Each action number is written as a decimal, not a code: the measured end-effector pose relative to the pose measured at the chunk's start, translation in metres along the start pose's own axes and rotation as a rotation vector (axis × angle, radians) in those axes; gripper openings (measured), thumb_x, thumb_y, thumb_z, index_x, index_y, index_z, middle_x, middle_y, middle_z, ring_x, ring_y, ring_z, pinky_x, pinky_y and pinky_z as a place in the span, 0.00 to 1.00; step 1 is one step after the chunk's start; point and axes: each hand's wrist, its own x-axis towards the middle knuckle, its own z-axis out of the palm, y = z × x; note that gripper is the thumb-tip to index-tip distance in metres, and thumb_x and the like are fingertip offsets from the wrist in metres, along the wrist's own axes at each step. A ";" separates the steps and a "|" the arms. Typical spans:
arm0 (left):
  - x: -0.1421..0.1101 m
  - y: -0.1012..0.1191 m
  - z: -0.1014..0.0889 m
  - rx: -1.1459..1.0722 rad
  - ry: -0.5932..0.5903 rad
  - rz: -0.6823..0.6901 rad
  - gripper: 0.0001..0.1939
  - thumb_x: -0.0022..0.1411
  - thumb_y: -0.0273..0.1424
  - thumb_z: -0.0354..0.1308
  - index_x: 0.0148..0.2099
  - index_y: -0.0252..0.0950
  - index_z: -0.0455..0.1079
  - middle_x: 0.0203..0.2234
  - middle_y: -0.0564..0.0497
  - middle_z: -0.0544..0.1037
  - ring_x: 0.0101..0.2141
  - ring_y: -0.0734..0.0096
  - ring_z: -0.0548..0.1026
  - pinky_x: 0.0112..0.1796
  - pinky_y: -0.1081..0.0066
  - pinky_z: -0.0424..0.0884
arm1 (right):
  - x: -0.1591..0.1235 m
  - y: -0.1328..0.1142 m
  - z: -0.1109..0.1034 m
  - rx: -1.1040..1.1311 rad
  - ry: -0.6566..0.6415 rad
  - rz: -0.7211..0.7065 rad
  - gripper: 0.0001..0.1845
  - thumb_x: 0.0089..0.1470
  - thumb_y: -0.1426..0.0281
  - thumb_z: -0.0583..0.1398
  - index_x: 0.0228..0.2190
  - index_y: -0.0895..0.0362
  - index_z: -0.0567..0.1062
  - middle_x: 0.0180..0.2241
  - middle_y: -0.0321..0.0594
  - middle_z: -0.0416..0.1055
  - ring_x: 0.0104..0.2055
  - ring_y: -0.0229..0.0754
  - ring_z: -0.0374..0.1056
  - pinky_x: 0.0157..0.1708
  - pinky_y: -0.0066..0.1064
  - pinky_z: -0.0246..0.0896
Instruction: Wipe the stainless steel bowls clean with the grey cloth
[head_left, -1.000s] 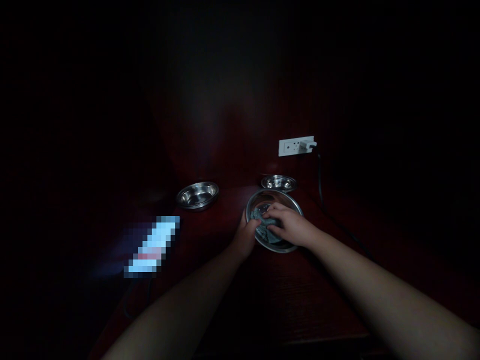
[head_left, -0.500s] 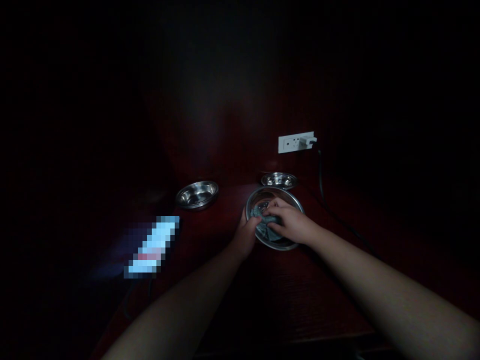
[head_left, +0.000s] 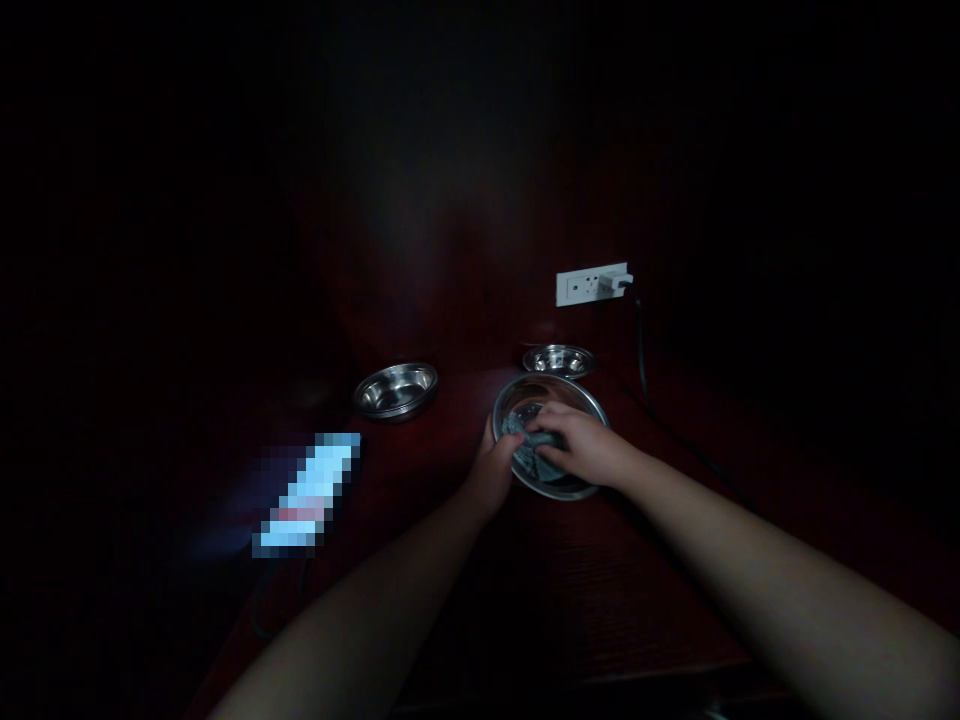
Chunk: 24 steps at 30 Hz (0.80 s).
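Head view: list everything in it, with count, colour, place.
Large bowl: one, silver, between the hands
Cloth: one, grey-green, inside that bowl
Left bowl: one or a stack, silver, left
Far bowl: one, silver, behind the large one
Socket plate: one, white, wall
Plug: one, white, in the plate
Cable: one, dark, below the plug
Lit, pixelated panel: one, pale blue, left
Tabletop: one, dark red, underneath
Left hand: one, bare, gripping the large bowl's rim
Right hand: one, bare, fingers and thumb on the cloth
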 end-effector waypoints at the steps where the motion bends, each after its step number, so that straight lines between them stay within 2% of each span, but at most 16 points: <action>1: 0.000 0.000 0.000 0.003 -0.001 -0.005 0.25 0.48 0.28 0.56 0.51 0.36 0.62 0.43 0.46 0.73 0.44 0.61 0.71 0.47 0.61 0.64 | 0.000 0.000 0.000 -0.003 -0.003 -0.001 0.15 0.46 0.75 0.60 0.39 0.55 0.73 0.39 0.43 0.67 0.44 0.44 0.64 0.46 0.38 0.59; 14: -0.001 -0.002 -0.002 0.021 0.011 0.006 0.24 0.48 0.29 0.56 0.50 0.36 0.62 0.44 0.46 0.73 0.45 0.62 0.70 0.47 0.62 0.64 | 0.000 0.000 0.000 0.006 -0.013 -0.007 0.14 0.46 0.74 0.60 0.39 0.55 0.73 0.39 0.43 0.68 0.44 0.44 0.65 0.46 0.39 0.60; 24: -0.003 0.003 0.004 0.011 0.042 0.007 0.23 0.47 0.28 0.56 0.48 0.36 0.63 0.44 0.47 0.73 0.46 0.61 0.70 0.46 0.64 0.65 | 0.001 -0.002 0.000 0.012 -0.015 0.004 0.14 0.45 0.75 0.60 0.37 0.55 0.74 0.39 0.43 0.68 0.43 0.44 0.65 0.45 0.38 0.60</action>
